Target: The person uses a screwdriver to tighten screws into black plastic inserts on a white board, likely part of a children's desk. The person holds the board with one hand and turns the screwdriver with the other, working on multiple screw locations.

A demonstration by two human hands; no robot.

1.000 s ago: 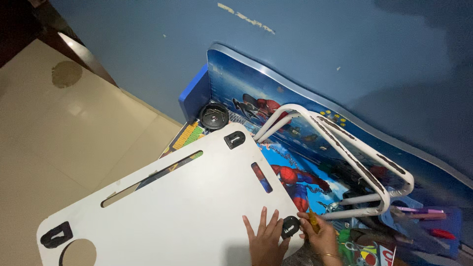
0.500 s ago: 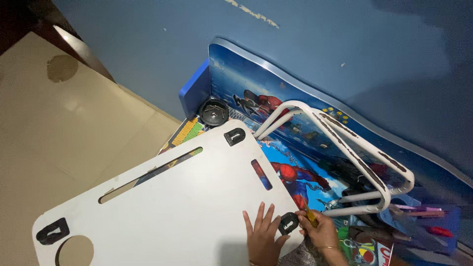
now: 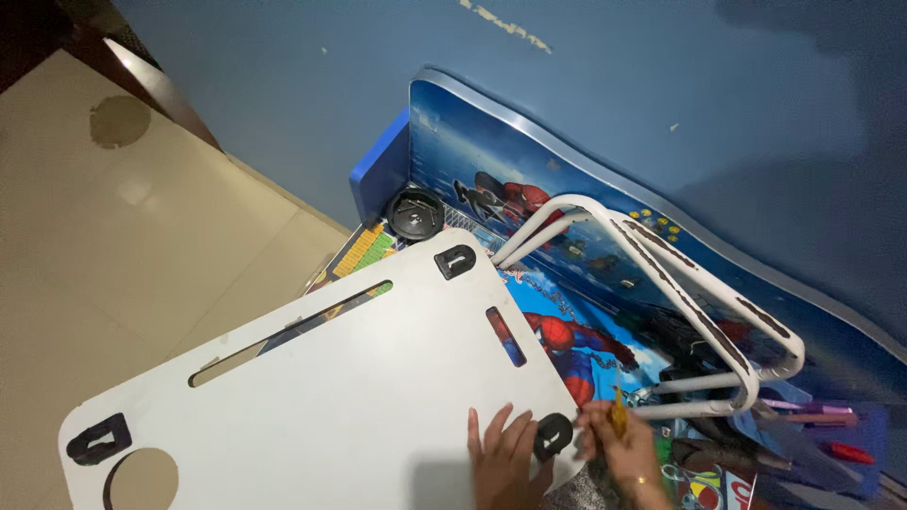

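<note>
At the near edge, the left hand [image 3: 503,453] lies open and flat on the white board [image 3: 331,387], fingers spread and pointing away from the person, just beside the black clip [image 3: 553,436] at the board's near right corner. The right hand [image 3: 619,451] is closed around a small yellow-handled screwdriver [image 3: 618,414], which stands roughly upright, just right of that clip.

The board lies tilted, its long axis running from the lower left up toward the right. A long narrow slot [image 3: 293,331] follows that axis near the far edge, a short slot [image 3: 504,336] sits at the right end, and a round hole [image 3: 142,480] is cut at the near left corner, next to another black clip [image 3: 98,438]. A third clip [image 3: 455,261] marks the far right corner.

Right of the board, white tube legs [image 3: 661,312] lie on a blue printed panel [image 3: 567,217]. Past the board's far corner, a round black cup [image 3: 416,213] sits by the panel; what it holds I cannot tell. Pens [image 3: 822,416] lie scattered right of the legs. Beyond stands the blue wall [image 3: 614,85], with the tan floor [image 3: 94,227] left of the board.
</note>
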